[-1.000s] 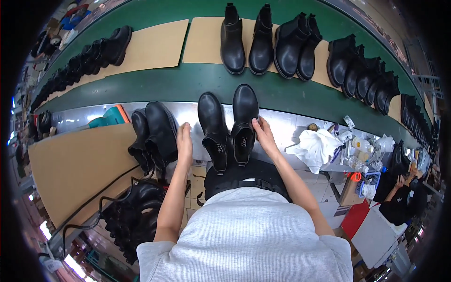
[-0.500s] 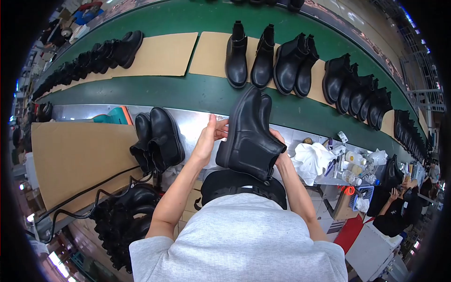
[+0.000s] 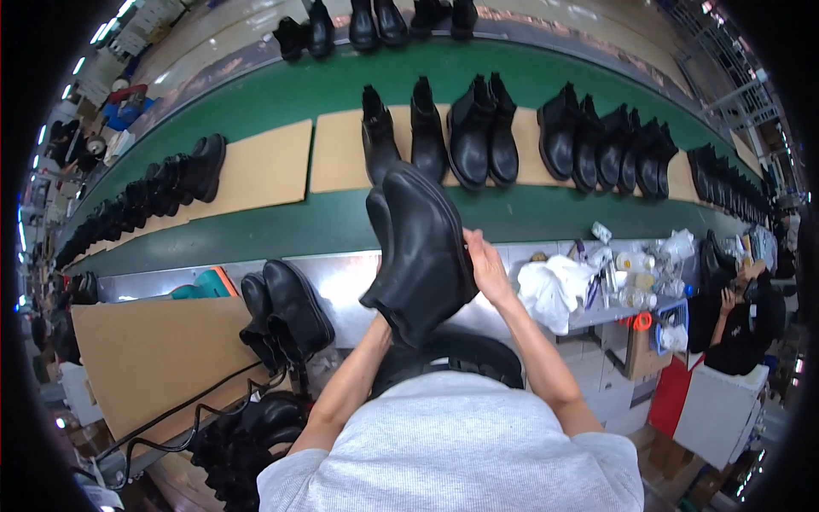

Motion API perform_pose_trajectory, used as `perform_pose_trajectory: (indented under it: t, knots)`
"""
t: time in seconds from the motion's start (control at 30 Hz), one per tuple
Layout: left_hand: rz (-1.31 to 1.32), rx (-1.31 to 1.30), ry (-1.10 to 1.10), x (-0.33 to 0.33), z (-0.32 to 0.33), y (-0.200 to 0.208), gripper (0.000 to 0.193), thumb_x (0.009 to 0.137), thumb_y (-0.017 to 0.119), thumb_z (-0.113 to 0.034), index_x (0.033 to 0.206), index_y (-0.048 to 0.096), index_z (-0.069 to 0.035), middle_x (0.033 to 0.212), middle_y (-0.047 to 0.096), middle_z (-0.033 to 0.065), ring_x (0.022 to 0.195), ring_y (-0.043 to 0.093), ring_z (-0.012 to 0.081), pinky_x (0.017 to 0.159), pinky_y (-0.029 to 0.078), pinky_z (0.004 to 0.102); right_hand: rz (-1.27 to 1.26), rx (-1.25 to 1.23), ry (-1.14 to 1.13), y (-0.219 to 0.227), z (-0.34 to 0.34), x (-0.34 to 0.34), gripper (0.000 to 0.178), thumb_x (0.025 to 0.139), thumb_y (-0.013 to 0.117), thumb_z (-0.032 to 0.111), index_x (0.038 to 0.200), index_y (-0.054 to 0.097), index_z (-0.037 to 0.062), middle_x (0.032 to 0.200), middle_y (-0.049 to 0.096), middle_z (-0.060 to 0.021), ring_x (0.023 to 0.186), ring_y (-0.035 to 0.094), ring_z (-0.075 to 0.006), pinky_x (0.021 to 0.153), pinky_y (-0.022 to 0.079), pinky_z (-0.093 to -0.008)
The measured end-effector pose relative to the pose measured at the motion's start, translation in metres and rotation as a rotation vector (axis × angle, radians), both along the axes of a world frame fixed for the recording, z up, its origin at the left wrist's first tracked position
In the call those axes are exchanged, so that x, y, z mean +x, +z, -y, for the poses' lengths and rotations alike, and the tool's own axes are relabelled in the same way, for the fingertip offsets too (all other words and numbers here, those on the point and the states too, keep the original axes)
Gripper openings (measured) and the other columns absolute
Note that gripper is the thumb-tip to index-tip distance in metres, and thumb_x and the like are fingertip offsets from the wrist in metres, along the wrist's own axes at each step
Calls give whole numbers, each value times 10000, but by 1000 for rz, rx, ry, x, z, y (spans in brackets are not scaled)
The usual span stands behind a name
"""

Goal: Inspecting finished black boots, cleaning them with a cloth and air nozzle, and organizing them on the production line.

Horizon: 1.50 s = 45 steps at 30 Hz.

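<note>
two black boots [image 3: 422, 264] are up in front of the body, right over the metal bench [image 3: 345, 282], tilted, with the nearer one's sole turned right! one right hand [image 3: 488, 266] lays its fingers against that sole's edge; whether it grips, i can't tell. one left hand [image 3: 383, 328] goes behind the pair, mostly hidden, so its hold i can't read. four boots [image 3: 468, 141] stand straight ahead on cardboard [image 3: 333, 158], two more boots [image 3: 294, 299] wait at left, and one white cloth [image 3: 554, 290] lies crumpled at right.
</note>
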State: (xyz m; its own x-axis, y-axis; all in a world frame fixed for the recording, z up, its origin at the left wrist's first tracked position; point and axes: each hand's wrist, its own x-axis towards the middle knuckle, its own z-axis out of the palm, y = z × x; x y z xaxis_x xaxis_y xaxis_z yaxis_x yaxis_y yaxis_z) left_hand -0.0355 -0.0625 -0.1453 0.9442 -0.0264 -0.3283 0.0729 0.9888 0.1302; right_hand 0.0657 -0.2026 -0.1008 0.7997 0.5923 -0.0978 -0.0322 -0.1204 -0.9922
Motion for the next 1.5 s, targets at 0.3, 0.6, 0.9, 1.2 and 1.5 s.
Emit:
perform_pose_trajectory:
  t: [0.3,0.6,0.9,1.2,1.5]
  knots:
    - [-128,1037,302,-19,-48,-76,502,973,273,-435,1271,377,-44,1137,488,89,1049,484,182,953,359,309,405,7,-286,-64,-11,-1,586,951,328,459,1151,461,-76,902,580,-131,829,536,-233,794,419,-301]
    - [27,1145,-73,-29,-21,15,388,896,480,-79,1274,413,-18,1063,561,121,884,558,210,897,437,335,-752,308,-39,-29,5,23,563,953,341,466,1089,541,-43,957,599,-85,856,543,-117,781,430,-242]
    - [-165,997,57,-34,-50,-4,603,912,510,-336,1392,279,-54,1377,370,75,1239,392,197,951,400,337,176,-206,-169,-51,23,34,468,903,466,453,929,534,-8,794,611,-172,789,602,-251,692,443,-309]
    - [-36,1166,-415,-31,-85,54,864,806,674,-218,1450,101,-152,1350,411,117,1210,432,204,1006,343,345,-44,-453,-56,-46,27,56,509,881,486,494,777,552,0,722,612,-164,709,586,-282,706,445,-418]
    - [-325,54,13,3,-51,29,456,823,619,-424,1149,459,-148,1148,522,113,1035,526,268,845,471,441,-977,303,-107,-9,-14,26,444,838,575,483,1070,563,105,999,611,-42,907,579,-175,791,475,-334]
